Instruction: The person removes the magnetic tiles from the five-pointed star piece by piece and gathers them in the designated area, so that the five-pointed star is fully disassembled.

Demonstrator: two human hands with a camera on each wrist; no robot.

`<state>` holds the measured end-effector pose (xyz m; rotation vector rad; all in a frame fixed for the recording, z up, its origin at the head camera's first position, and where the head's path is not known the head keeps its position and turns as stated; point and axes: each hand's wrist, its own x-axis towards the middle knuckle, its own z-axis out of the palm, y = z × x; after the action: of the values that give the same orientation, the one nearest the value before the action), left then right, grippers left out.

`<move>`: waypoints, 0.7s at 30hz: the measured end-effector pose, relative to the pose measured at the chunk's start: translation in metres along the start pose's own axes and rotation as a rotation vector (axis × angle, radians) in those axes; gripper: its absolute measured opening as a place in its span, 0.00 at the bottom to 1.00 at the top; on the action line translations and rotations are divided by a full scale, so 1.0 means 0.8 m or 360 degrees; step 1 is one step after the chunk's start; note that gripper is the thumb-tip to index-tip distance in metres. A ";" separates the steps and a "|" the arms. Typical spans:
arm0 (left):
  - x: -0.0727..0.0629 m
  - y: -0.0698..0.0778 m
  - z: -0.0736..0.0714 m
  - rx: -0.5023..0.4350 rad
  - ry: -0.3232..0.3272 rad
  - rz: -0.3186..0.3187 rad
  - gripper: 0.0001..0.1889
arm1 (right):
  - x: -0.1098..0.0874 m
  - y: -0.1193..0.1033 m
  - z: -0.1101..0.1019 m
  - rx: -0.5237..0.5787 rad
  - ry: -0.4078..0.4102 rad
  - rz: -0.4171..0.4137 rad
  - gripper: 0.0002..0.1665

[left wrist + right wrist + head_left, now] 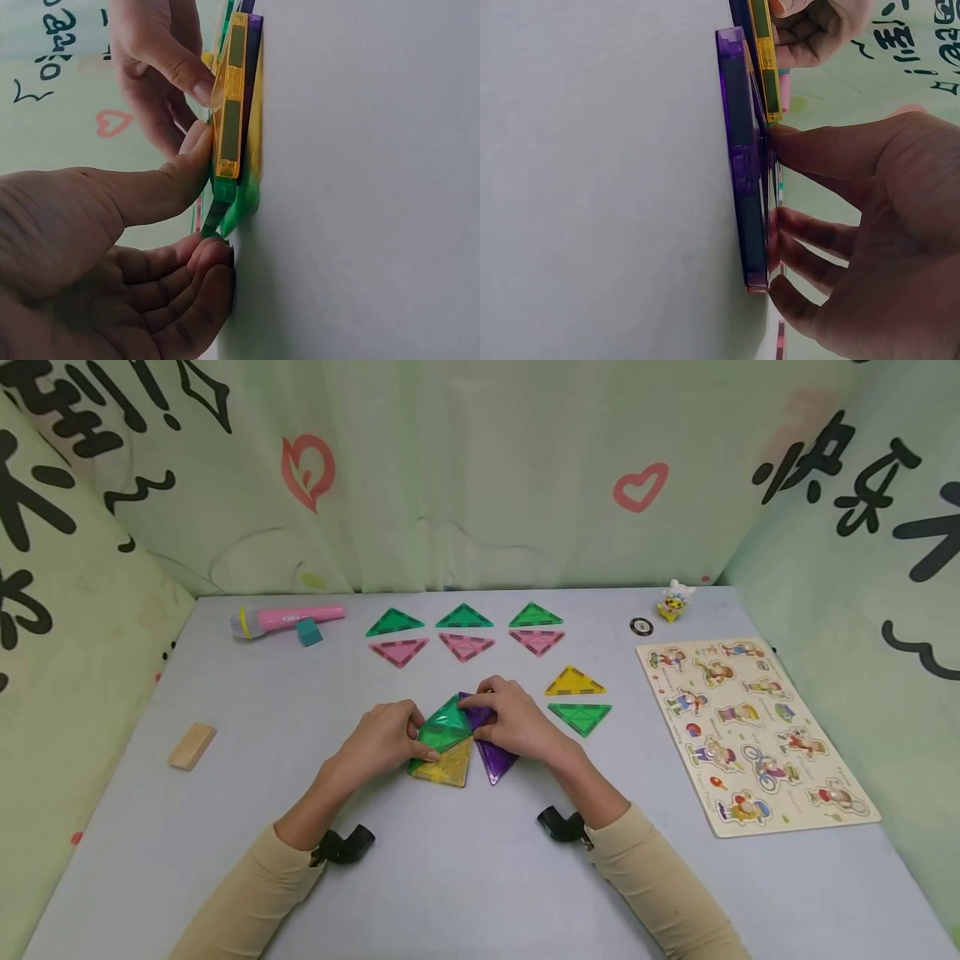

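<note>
Between both hands, on the white table, triangular magnetic tiles lie joined in a fan. The left hand point(386, 734) pinches the left side of the fan, thumb on top and fingers at the outer edge of the green tile point(446, 727). Just below the green is a yellow tile point(447, 766), its magnet edge point(232, 97) tilted up over other tiles in the left wrist view. On the right, the right hand point(517, 718) grips the purple tile point(476, 717) between thumb and fingers. A second purple part point(496, 762) shows under that hand, its edge point(742, 161) low over the table.
Behind the hands stand rows of green tiles point(463, 616) and pink tiles point(467, 647). Right of them lie a yellow triangle point(574, 682) and a green triangle point(581, 717). A picture puzzle board point(750, 735), toy microphone point(288, 619), blue cube point(308, 632) and wooden block point(192, 746) lie around.
</note>
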<state>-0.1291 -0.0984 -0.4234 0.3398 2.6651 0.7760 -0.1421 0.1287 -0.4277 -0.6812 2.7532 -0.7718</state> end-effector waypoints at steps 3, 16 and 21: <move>0.001 -0.001 0.000 -0.0012 -0.0008 -0.0005 0.27 | 0.000 0.000 -0.001 -0.0001 0.0010 -0.0004 0.24; 0.000 -0.002 -0.001 -0.0130 -0.0019 0.0018 0.27 | -0.002 -0.002 -0.001 0.0013 0.0022 0.0011 0.23; 0.002 -0.004 0.002 -0.0227 -0.0045 0.0026 0.27 | -0.002 -0.002 -0.002 0.0028 0.0007 0.0017 0.23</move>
<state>-0.1301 -0.0998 -0.4268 0.3330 2.5660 0.9531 -0.1406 0.1292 -0.4258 -0.6617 2.7483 -0.7957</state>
